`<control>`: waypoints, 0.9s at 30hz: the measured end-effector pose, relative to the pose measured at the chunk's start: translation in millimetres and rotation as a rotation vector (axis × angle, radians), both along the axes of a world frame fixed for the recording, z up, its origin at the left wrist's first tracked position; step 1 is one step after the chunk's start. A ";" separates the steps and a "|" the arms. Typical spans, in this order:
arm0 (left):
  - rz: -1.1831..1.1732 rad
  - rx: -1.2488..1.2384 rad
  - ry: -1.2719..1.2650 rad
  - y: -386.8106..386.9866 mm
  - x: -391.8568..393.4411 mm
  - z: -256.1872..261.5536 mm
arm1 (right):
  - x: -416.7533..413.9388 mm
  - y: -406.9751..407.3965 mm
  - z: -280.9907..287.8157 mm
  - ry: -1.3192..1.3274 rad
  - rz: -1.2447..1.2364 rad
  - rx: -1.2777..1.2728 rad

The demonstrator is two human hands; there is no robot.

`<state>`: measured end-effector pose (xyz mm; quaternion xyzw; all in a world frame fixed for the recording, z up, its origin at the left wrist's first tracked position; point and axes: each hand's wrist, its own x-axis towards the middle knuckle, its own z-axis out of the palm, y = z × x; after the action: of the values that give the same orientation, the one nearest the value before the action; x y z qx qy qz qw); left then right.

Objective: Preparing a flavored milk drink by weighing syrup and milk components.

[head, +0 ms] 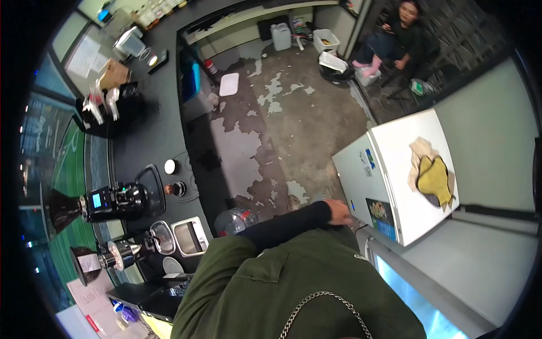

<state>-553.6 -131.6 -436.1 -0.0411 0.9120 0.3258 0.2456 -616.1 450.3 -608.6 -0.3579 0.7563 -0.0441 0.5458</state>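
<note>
My left hand (341, 212) reaches across the front of my body from a black undersleeve below a green short sleeve. It is beside the lower front edge of a small white refrigerator (349, 176); its fingers are unclear, and whether it holds or touches anything cannot be told. My right hand is out of view. On the refrigerator's top lies a yellow-green cloth bag or pouch (434, 180) with dark trim, over a beige cloth (413, 171). Below my left forearm, partly hidden, a large clear plastic bottle (233, 221) is near the counter.
The black counter (165, 123) at left bears a coffee grinder (120, 201), a second grinder (123, 255), a tamper (175, 188), a white cup (171, 166) and a steel knock box (190, 237). A person (400, 38) sits beyond the doorway. A black bin bag (334, 74) stands near the threshold.
</note>
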 end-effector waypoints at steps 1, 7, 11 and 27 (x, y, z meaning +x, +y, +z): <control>0.023 0.058 -0.007 -14.2 10.9 -0.3 | -3.5 -22.6 -8.7 0.003 0.158 0.087; 0.512 -0.569 -0.365 -215.9 314.9 -141.0 | -196.5 -333.9 76.7 0.242 0.445 0.000; 0.584 0.505 -0.367 -196.3 160.1 -79.4 | -154.7 -553.8 163.5 0.079 -0.287 -0.557; 1.606 0.906 0.904 -442.0 -65.4 105.3 | -121.2 -1011.0 323.2 -0.297 0.946 -1.253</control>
<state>-619.0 -573.6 -330.8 -0.4160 0.4142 0.6928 -0.4187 -737.3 -560.7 -285.4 -0.8714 0.2782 -0.2720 0.2989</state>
